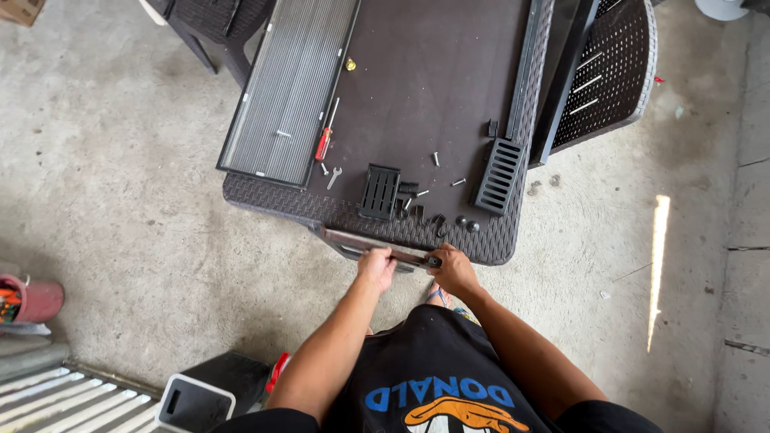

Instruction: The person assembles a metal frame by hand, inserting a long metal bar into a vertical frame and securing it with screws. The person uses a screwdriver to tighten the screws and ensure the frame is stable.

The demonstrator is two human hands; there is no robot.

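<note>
A long flat metal bar (pixel 353 240) lies along the near edge of a dark wicker-rimmed table (pixel 497 240). My left hand (pixel 375 267) grips the bar near its middle. My right hand (pixel 453 271) is closed at the bar's right end, pinching a small dark end piece (pixel 433 261). On the table just beyond my hands lie small bolts (pixel 459 182), round black caps (pixel 467 224) and two black slotted plastic pieces (pixel 379 192) (pixel 499 176).
A red-handled screwdriver (pixel 325 138) and a small wrench (pixel 334 177) lie beside a ribbed grey panel (pixel 289 88) on the table's left. A wicker chair (pixel 609 72) stands at the right. A red bucket (pixel 32 298) and a black-and-white box (pixel 192 403) sit on the concrete floor.
</note>
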